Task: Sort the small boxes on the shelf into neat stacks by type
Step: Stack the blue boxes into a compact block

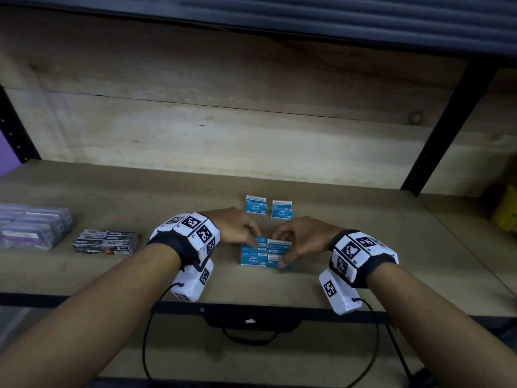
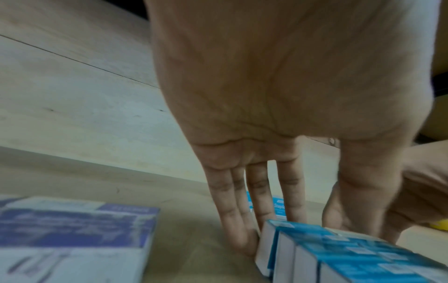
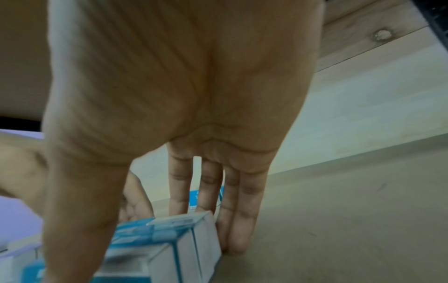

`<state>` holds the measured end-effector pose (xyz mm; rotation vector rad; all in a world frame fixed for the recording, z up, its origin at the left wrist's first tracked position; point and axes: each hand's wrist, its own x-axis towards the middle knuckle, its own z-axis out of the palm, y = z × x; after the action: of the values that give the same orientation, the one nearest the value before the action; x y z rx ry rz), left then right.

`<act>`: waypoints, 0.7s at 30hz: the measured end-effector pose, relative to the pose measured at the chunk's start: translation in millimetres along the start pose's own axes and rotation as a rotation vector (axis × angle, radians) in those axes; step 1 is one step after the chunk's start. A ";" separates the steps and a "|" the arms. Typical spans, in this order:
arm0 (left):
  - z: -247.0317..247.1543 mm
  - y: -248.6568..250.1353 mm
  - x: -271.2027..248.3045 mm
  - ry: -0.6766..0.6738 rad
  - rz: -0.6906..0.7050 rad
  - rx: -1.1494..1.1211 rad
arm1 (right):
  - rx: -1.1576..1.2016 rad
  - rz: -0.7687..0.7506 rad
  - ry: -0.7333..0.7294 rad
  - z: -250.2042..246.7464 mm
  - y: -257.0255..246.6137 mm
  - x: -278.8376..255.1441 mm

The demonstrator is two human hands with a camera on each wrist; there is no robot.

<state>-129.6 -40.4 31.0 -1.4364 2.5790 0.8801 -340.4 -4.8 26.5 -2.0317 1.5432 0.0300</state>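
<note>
On the middle of a wooden shelf (image 1: 349,247), near its front edge, a cluster of blue staple boxes (image 1: 264,253) sits packed in two side-by-side columns, their "Staples" labels facing the camera. The person's left hand (image 1: 235,226) and right hand (image 1: 302,238) bracket the cluster from either side. The left-wrist view shows the left fingers (image 2: 238,216) stretched straight down along the far left face of the boxes, with the thumb on the near side; the right-wrist view shows the right fingers (image 3: 238,226) straight down against the far right corner, with the thumb across the near face. Each hand's grip is thus extended and pressed flat on the cluster, not curled round any one box. Both wrists wear white bands printed with black-and-white square markers, with cables trailing toward the shelf's front edge.

Just behind the hands, two more blue staple boxes (image 1: 268,206) stand upright, side by side with a small gap between them, apart from the cluster. Well to the left lies a low stack of black staple boxes (image 1: 105,242), and beyond it, at the shelf's left end, a block of purple-and-white boxes (image 1: 32,229). A pale plank wall backs the shelf, framed by dark metal uprights. A yellow object (image 1: 505,210), blurred, sits at the far right.
</note>
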 end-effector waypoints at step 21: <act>6.9 -9.6 8.1 -0.070 0.052 -0.032 | 0.003 -0.056 0.048 6.4 -0.8 1.5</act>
<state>-128.0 -46.9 18.3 -1.3262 2.5733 0.9652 -337.1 -3.1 21.0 -2.0864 1.5132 -0.0425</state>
